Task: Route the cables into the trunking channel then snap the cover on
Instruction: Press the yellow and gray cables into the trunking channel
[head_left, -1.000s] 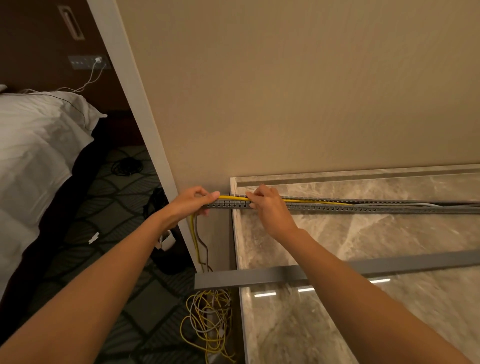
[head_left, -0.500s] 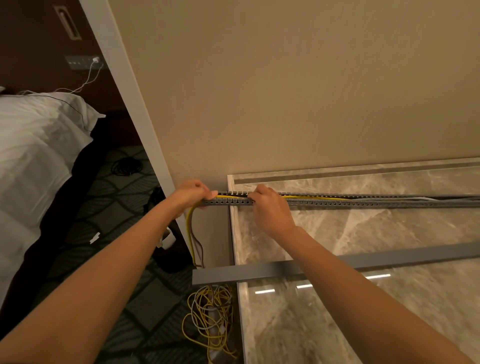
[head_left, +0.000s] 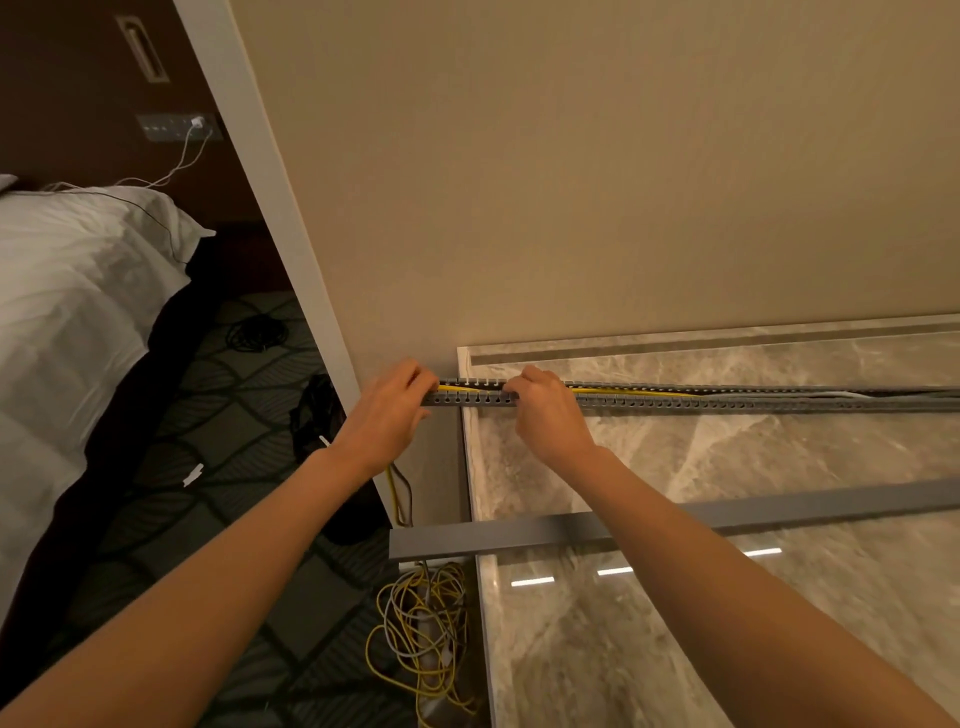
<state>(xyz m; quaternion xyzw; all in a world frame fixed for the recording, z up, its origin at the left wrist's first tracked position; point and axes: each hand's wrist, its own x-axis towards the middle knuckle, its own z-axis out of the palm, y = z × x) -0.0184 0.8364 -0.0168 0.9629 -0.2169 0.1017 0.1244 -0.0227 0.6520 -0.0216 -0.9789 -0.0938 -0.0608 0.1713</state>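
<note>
A grey slotted trunking channel (head_left: 727, 402) lies along the far side of the marble top, its left end sticking out past the edge. A yellow cable (head_left: 623, 390) and grey cables (head_left: 810, 396) lie inside it. My left hand (head_left: 387, 418) grips the channel's left end, where the cables drop out and hang down. My right hand (head_left: 545, 410) presses its fingers onto the channel just to the right, over the cables. The flat grey cover (head_left: 519, 535) lies loose across the marble nearer to me.
The marble top (head_left: 727, 649) butts against a beige wall (head_left: 571, 182). Slack yellow and grey cable (head_left: 421, 639) is coiled on the patterned carpet below the cover's left end. A bed (head_left: 67, 312) stands at left, with a black bundle (head_left: 317, 410) on the floor.
Both hands have stayed on the channel's left end. The yellow cable between them has sunk lower into the channel. My left hand has closed tighter over the end.
</note>
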